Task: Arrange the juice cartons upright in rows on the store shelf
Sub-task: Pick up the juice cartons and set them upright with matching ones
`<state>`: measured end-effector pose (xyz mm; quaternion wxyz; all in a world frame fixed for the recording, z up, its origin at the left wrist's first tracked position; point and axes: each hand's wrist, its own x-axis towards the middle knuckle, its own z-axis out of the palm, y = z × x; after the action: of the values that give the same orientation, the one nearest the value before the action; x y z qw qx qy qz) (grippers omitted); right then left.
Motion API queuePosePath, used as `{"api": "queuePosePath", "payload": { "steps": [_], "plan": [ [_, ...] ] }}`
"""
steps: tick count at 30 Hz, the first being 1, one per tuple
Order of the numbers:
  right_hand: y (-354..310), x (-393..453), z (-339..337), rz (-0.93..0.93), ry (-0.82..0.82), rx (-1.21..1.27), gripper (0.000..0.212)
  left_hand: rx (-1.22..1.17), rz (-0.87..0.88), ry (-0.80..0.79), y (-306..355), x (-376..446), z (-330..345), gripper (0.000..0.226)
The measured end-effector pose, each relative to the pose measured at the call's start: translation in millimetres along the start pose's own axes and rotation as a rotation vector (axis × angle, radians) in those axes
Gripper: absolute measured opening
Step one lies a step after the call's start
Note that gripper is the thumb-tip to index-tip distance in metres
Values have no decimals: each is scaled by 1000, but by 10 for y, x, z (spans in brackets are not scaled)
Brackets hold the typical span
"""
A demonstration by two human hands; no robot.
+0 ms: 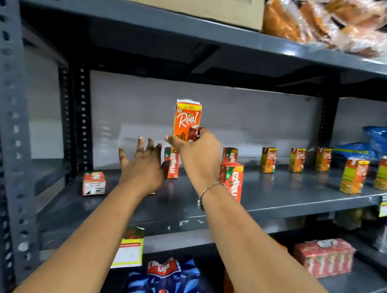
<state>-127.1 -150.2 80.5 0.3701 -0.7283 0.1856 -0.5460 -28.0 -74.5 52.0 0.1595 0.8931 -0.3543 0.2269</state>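
My right hand [194, 147] grips an orange "Real" juice carton [187, 120] by its lower end, upright, raised above the grey shelf [277, 198]. My left hand [142, 165] is spread wide, empty, just beside it. Other cartons [268, 160] stand scattered along the shelf; one [94, 183] lies toppled at left.

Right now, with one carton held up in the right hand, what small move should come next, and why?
Probably lower the carton in the right hand onto the shelf, upright beside the standing cartons. It is above the shelf, and the open left hand holds nothing.
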Motion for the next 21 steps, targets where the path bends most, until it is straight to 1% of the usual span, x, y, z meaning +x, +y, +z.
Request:
{"api": "queuePosePath", "payload": {
  "steps": [2,5,8,11,15,19,21],
  "plan": [
    [-11,146,-280,3,10,0,43,-25,-2,81,267,48,-46,58],
    [129,331,-764,20,52,-4,41,-75,23,174,774,97,-71,55],
    [437,458,-1231,63,89,-23,45,-79,53,215,1325,112,-40,54],
    [851,565,-1655,114,87,-77,47,-69,91,260,1944,119,90,52],
    [1392,715,-2143,132,66,-131,42,-131,129,187,2727,156,388,52],
    [1934,918,-2579,144,47,-173,33,-186,68,82,3330,229,763,52],
    [2193,1017,-2752,150,37,-191,34,-215,26,43,3579,254,949,50]
  ]
}}
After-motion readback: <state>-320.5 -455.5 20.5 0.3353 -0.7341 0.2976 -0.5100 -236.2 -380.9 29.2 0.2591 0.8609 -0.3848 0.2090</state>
